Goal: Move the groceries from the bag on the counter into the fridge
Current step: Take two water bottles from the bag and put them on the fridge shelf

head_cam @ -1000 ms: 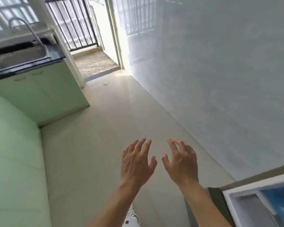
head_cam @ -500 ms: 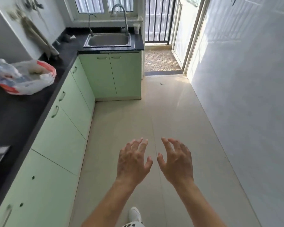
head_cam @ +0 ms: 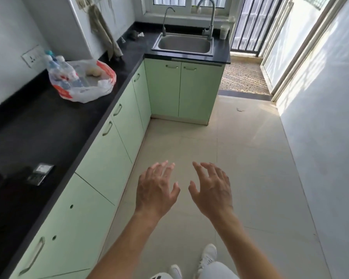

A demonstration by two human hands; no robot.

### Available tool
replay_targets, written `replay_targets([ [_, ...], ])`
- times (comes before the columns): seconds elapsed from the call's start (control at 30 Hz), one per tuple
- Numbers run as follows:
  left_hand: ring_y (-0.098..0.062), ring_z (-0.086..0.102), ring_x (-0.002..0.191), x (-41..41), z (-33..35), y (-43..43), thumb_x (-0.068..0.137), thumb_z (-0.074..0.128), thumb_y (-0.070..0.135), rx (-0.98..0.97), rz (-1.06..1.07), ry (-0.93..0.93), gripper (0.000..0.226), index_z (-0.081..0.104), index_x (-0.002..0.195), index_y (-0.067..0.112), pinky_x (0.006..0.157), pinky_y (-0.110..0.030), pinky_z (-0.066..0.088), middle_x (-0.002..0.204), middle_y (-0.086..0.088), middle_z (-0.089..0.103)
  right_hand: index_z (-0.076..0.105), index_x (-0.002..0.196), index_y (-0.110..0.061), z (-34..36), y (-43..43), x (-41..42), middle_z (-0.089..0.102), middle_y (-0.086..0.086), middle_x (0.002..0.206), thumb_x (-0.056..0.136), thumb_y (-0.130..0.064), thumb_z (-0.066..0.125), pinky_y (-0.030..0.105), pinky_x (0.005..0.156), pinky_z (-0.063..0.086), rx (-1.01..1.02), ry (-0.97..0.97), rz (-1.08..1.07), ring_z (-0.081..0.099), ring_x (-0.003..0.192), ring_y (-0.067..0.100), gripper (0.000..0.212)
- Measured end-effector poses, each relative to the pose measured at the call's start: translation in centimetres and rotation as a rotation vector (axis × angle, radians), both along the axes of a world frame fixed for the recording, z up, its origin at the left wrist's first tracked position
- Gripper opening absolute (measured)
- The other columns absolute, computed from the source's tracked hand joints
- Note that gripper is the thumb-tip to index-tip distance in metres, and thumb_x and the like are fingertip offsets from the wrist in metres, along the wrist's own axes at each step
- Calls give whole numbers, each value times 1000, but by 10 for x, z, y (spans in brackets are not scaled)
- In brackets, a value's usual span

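A white and red plastic grocery bag (head_cam: 83, 83) sits on the black counter (head_cam: 38, 125) at the left, against the wall. Clear bottles with blue caps (head_cam: 57, 66) stick out of its left side, and a pale round item (head_cam: 94, 72) lies inside. My left hand (head_cam: 156, 189) and my right hand (head_cam: 212, 190) hover side by side over the floor, palms down, fingers spread, holding nothing. Both are well to the right of and nearer than the bag. The fridge is out of view.
Green cabinets (head_cam: 109, 154) run under the counter along the left. A steel sink (head_cam: 184, 44) with two taps sits at the far end. A small dark device (head_cam: 39, 174) lies on the near counter. A white wall (head_cam: 326, 121) bounds the right. A doormat (head_cam: 243, 78) lies by the barred door.
The view has swung left from the fridge corner and wall to the counter, bringing the bag and sink fully into sight. Both hands stay spread and empty in front of me.
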State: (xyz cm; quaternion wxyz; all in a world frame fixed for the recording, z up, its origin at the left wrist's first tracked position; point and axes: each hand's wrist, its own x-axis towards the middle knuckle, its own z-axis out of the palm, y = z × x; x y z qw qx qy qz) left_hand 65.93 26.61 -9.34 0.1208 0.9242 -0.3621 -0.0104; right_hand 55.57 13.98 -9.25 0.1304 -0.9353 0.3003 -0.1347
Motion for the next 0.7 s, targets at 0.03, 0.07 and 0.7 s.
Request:
replay_targets([
  [0.03,-24,50,130,8,0,-1,85,44,48,-9,19,1,59,52,138,24,101,-45,45,142,-1,55,53,139,-24,0,-3,11,63,4,130,84,-38,65,47,108,44,-2,5,17,54,126,27,58],
  [0.07,-25,51,128,16,-1,-2,84,43,48,-16,36,-1,59,54,137,23,100,-45,46,140,-1,57,53,139,-24,0,-7,22,63,4,130,83,-38,66,47,108,44,-2,8,33,54,126,28,59],
  [0.7,-21,43,136,212,9,-146,89,33,49,43,324,-43,61,46,143,24,107,-42,40,148,0,49,51,139,-23,10,-178,262,59,6,136,88,-39,61,47,115,37,18,32,382,47,134,28,54],
])
